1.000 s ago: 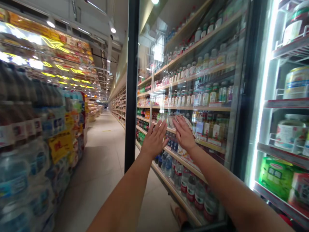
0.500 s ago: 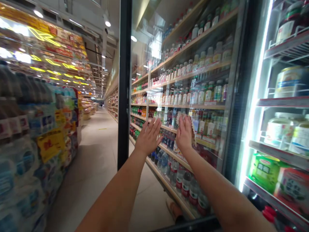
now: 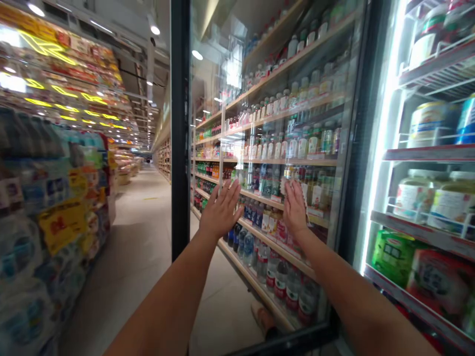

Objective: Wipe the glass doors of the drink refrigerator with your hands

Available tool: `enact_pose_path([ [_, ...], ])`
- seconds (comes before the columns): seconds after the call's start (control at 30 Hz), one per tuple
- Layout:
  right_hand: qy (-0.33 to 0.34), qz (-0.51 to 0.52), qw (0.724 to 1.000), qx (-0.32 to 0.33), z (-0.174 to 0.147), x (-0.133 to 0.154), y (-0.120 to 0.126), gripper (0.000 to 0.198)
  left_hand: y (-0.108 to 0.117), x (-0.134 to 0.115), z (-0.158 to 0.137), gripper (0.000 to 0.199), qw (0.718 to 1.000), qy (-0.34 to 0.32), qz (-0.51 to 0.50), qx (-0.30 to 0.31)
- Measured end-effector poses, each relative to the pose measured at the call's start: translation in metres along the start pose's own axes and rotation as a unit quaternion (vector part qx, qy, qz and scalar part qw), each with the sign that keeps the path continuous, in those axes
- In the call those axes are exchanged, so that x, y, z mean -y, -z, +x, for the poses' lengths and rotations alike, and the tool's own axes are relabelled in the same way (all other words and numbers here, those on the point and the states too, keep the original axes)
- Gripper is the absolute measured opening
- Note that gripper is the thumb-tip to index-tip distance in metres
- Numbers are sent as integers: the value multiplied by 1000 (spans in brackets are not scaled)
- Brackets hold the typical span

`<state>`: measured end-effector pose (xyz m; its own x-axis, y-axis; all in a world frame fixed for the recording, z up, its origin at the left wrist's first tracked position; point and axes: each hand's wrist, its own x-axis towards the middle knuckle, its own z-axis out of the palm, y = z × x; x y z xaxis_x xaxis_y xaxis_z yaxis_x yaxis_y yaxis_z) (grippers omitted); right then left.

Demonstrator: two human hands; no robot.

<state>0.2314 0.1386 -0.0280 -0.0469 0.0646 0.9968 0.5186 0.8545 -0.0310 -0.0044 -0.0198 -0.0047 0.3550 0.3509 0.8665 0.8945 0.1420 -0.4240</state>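
A tall glass door [image 3: 208,94] with a black frame stands swung out in front of me, and shelves of drinks show through the pane. My left hand [image 3: 219,210] lies flat on the glass with its fingers extended and holds nothing. To its right, my right hand [image 3: 295,206] presses a pale cloth [image 3: 305,203] against the same pane. Only the cloth's ragged edges show around the fingers; the rest is hidden under the palm.
A lit cooler [image 3: 386,118] on the right holds jars [image 3: 411,195] and a green package [image 3: 393,254] on its shelves. Shrink-wrapped bottles [image 3: 22,247] are stacked on the left, alongside an aisle floor [image 3: 144,237]. A shoe [image 3: 261,316] appears low in the glass area.
My right hand has moved a little right across the glass with the cloth, widening the gap between my hands. My left hand stays flat on the pane. The view has shifted slightly right.
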Motion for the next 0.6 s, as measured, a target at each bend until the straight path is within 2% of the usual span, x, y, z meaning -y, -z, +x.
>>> enact_pose_path([
  [0.1,-113,-22,987,-111,-3,-13,5,57,-1,0,0,73,1000,0,1,-3],
  [0.13,-127,-30,983,-127,-4,-16,6,57,-1,0,0,73,1000,0,1,-4],
  [0.17,-115,-33,986,-116,-5,-17,7,57,-1,0,0,74,1000,0,1,-4],
  [0.23,-32,-23,999,-33,-7,-18,11,55,-1,0,0,74,1000,-2,1,-6],
  [0.3,34,-6,999,32,-6,-21,14,54,-1,0,0,75,1000,-3,-1,-7],
  [0.33,27,-5,999,25,-5,-24,15,53,-2,1,0,75,1000,-3,-2,-7],
  [0.37,-6,-10,1000,-10,-4,-27,15,53,-2,1,0,76,1000,-2,-4,-7],
  [0.47,-146,-37,979,-141,0,-32,12,54,-3,1,0,76,1000,-3,-6,-10],
  [0.5,-156,-40,976,-147,0,-31,11,55,-4,1,-1,76,1000,-3,-6,-10],
  [0.53,-142,-38,981,-128,-1,-29,11,55,-4,1,-1,75,1000,-2,-6,-10],
  [0.6,-80,-23,995,-58,-5,-24,10,56,-3,0,-1,75,1000,2,-5,-7],
])
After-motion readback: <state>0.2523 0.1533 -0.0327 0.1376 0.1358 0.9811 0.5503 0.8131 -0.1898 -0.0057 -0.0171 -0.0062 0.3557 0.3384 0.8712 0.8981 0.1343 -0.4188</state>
